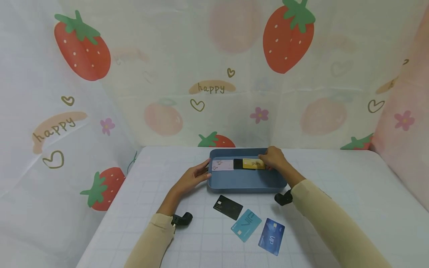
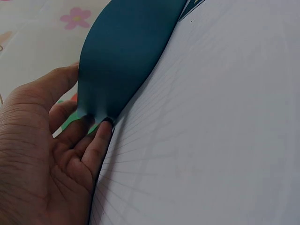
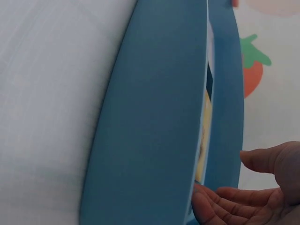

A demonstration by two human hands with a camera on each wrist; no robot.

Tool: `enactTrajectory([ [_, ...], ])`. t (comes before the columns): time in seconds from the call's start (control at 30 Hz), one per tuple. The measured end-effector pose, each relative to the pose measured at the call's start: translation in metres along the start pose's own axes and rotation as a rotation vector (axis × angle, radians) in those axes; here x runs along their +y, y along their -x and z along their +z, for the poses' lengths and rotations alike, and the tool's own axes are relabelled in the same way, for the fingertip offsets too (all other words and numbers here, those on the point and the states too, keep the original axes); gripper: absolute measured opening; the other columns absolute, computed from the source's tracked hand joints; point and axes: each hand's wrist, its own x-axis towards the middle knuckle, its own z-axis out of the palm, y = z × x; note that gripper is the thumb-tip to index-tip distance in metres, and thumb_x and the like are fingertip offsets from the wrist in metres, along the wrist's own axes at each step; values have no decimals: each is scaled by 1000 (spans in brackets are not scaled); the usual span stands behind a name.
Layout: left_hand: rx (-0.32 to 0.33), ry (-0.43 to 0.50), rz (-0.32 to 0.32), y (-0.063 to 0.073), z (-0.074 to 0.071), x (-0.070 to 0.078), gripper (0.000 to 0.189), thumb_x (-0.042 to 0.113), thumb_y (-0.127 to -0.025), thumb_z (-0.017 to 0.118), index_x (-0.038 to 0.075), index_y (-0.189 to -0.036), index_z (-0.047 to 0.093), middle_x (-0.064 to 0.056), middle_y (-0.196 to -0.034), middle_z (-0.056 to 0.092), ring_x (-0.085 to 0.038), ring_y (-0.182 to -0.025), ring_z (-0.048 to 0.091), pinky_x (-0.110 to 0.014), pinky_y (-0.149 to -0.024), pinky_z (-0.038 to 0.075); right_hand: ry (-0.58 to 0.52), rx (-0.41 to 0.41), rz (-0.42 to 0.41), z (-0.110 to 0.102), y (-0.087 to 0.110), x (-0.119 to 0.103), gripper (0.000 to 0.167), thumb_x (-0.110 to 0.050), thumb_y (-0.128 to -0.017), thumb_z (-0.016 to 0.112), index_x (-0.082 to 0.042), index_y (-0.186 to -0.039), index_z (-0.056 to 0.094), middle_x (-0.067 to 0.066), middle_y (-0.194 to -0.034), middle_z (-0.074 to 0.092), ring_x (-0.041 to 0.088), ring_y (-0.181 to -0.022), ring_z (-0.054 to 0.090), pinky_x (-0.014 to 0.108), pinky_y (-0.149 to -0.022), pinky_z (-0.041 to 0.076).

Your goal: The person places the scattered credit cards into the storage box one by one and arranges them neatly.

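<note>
A shallow blue tray (image 1: 248,185) stands on the table with a row of cards inside. From left to right lie a pale pink card (image 1: 222,165), a black card (image 1: 238,164) and a yellow card (image 1: 253,163) that overlaps the black one. My left hand (image 1: 192,178) holds the tray's left end, its fingers bent against the outer wall in the left wrist view. Over the tray's right part, my right hand (image 1: 275,159) has its fingers at the yellow card's right end. The right wrist view shows its thumb (image 3: 260,161) apart from the fingers; the front wall hides some fingertips.
In front of the tray, a black VIP card (image 1: 228,207), a light blue VIP card (image 1: 246,225) and a dark blue VIP card (image 1: 272,236) lie apart on the white table (image 1: 194,242). A strawberry-print cloth (image 1: 214,119) hangs behind the table.
</note>
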Motion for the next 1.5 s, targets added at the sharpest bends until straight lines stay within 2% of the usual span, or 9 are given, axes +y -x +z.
enactTrajectory([
  [0.17, 4, 10, 4, 0, -1, 3, 69, 25, -102, 65, 10, -160, 32, -11, -162, 35, -31, -143, 44, -44, -116, 37, 19, 15, -19, -2, 2, -2, 42, -22, -102, 59, 18, -112, 66, 26, -89, 71, 31, -68, 71, 33, -57, 60],
  [0.3, 3, 21, 7, 0, -2, 4, 68, 22, -102, 65, 10, -160, 32, -11, -162, 34, -32, -143, 43, -45, -117, 36, 31, 28, -34, -5, 7, -6, 48, -25, -103, 59, 18, -124, 60, 31, -110, 68, 30, -74, 71, 33, -59, 60],
  [0.43, -3, 22, 16, -1, -3, 5, 68, 20, -102, 64, 9, -160, 30, -13, -162, 32, -35, -144, 41, -48, -117, 35, 62, 38, -56, -10, 15, -12, 52, -28, -104, 57, 16, -131, 56, 34, -130, 59, 40, -103, 68, 46, -83, 60],
  [0.57, -19, 23, 14, -3, -5, 5, 68, 17, -103, 63, 5, -160, 27, -17, -163, 29, -38, -144, 39, -49, -117, 33, 74, 59, -101, -14, 25, -17, 51, -29, -104, 57, 14, -131, 58, 33, -139, 53, 47, -124, 55, 57, -102, 49],
  [0.73, -29, 19, 13, 4, -7, 28, 66, 11, -102, 61, -4, -157, 28, -25, -160, 31, -43, -142, 40, -53, -116, 35, 28, 66, -157, -19, 42, -22, 48, -28, -104, 58, 13, -129, 59, 30, -125, 62, 39, -106, 66, 52, -90, 56],
  [0.83, -30, 16, 7, 9, -7, 39, 65, 12, -102, 61, -3, -157, 29, -24, -160, 32, -42, -142, 41, -51, -116, 36, -1, 67, -171, -21, 51, -24, 47, -27, -103, 60, 11, -130, 59, 28, -117, 66, 34, -94, 69, 45, -79, 60],
  [1.1, -22, 8, 3, -1, -4, 7, 68, 18, -103, 62, 3, -159, 26, -19, -163, 28, -41, -144, 38, -51, -118, 32, -38, 53, -177, -25, 75, -27, 46, -30, -103, 61, 7, -131, 60, 25, -113, 69, 30, -88, 70, 40, -73, 61],
  [1.23, -7, 17, 9, -1, -3, 3, 68, 20, -103, 63, 7, -160, 29, -14, -163, 30, -38, -144, 39, -49, -118, 33, -44, 44, -178, -28, 85, -29, 48, -32, -103, 61, 6, -132, 60, 24, -112, 69, 28, -86, 70, 37, -70, 60],
  [1.5, 5, 36, 1, 1, 1, -1, 67, 22, -101, 65, 11, -159, 34, -10, -162, 35, -32, -143, 43, -45, -117, 36, -38, 62, -195, -24, 109, -25, 44, -31, -101, 63, 2, -130, 64, 22, -115, 69, 28, -95, 66, 37, -71, 59],
])
